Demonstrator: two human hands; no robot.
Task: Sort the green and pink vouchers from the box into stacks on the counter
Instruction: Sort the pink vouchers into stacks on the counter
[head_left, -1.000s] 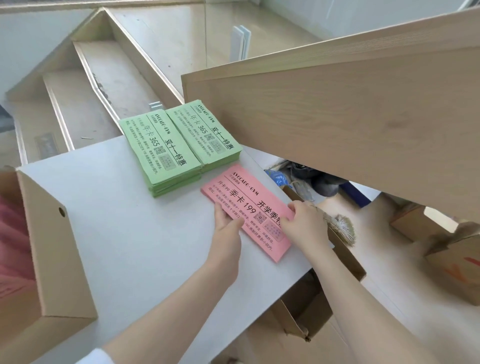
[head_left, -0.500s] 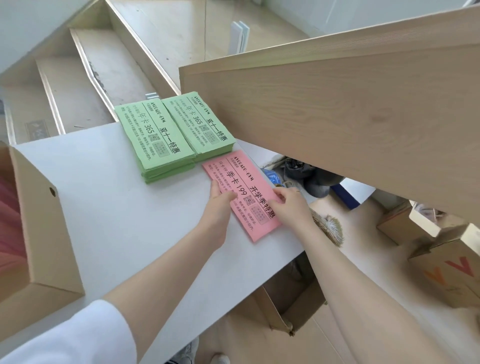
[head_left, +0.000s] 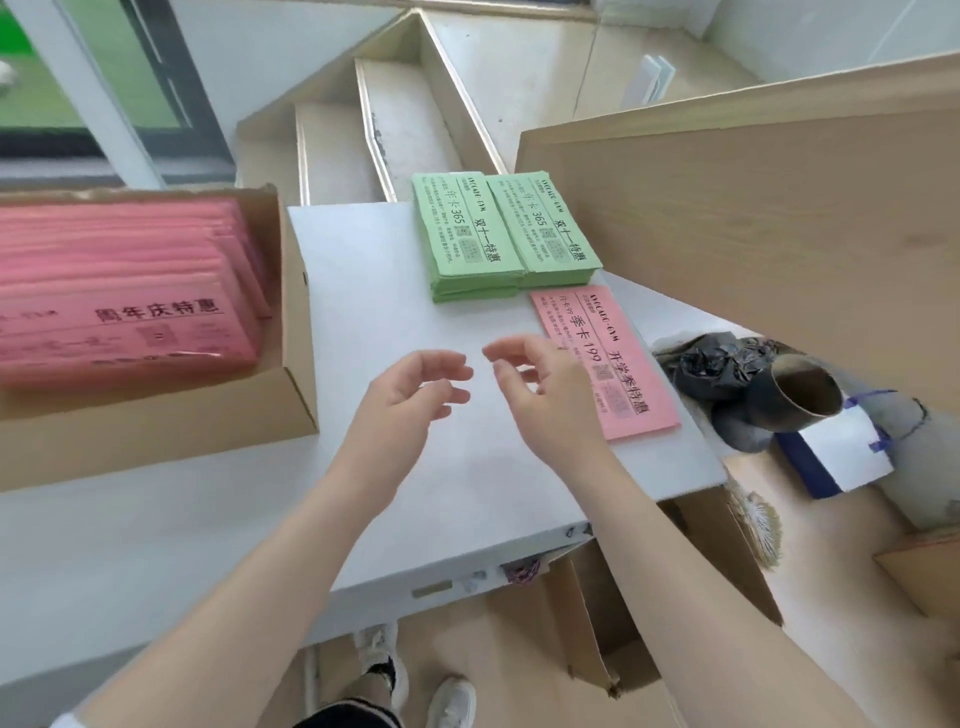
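With your fingers (head_left: 441, 366) loosely curled and spread, pinching nothing, both hands hang empty above the bare middle of the counter (head_left: 363, 291): left hand (head_left: 400, 410), right hand (head_left: 545, 400), palms turned toward each other, apart. Just beyond the right hand lies the pink stack (head_left: 605, 358), thin, flat on the counter near its right edge; the hand overlaps its near-left corner in view, contact unclear. Past it, two green stacks (head_left: 501, 234) sit side by side, touching, squared up at the far edge. The box (head_left: 291, 395) stands at left, open, with pink vouchers (head_left: 119, 296) layered inside; no green visible in it. Judgement: you are between placements, one pink lot down, hands free. Next move calls for a reach left into the box and a clean pinch on the top few sheets without fanning the rest.
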